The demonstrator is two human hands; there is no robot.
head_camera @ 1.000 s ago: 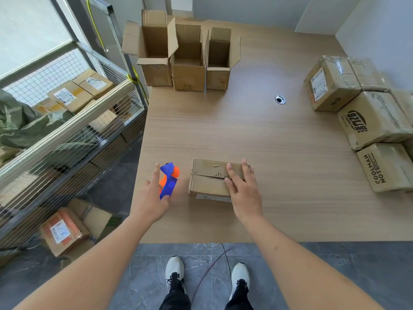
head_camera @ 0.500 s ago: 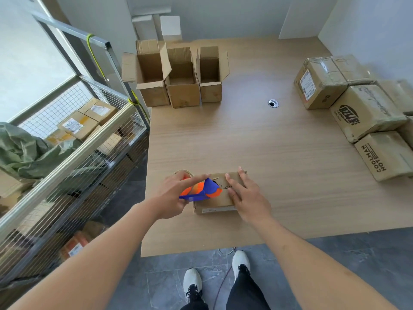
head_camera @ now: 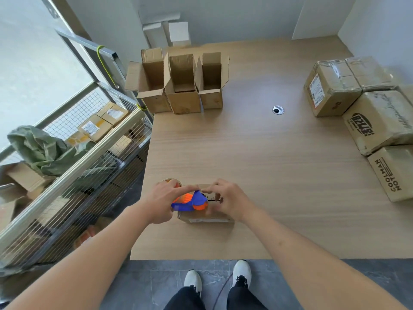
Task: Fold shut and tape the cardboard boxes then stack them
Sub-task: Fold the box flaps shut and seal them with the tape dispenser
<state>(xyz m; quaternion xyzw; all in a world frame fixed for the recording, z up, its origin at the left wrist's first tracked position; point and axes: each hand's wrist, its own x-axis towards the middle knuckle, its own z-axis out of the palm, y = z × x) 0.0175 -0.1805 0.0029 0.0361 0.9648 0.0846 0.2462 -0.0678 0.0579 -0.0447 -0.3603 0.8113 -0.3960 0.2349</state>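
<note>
A small closed cardboard box point(head_camera: 207, 217) lies near the table's front edge. My left hand point(head_camera: 166, 201) grips a blue and orange tape dispenser point(head_camera: 190, 201) over the box's left end. My right hand point(head_camera: 225, 200) is on top of the box just right of the dispenser, its fingers curled and pinching at the dispenser's front, where the tape end would be. The box top is mostly hidden by both hands. Three open cardboard boxes point(head_camera: 182, 83) stand in a row at the back left of the table.
Several taped boxes point(head_camera: 375, 121) are packed along the table's right side. A cable hole point(head_camera: 278, 110) sits in the wooden table point(head_camera: 257, 157). A wire-mesh rack point(head_camera: 73, 166) with more boxes stands to the left. My shoes point(head_camera: 216, 280) are on the grey floor.
My left hand carried the tape dispenser from beside the box onto its left end. My right hand lifted from pressing flat on the box and curled its fingers at the dispenser's front.
</note>
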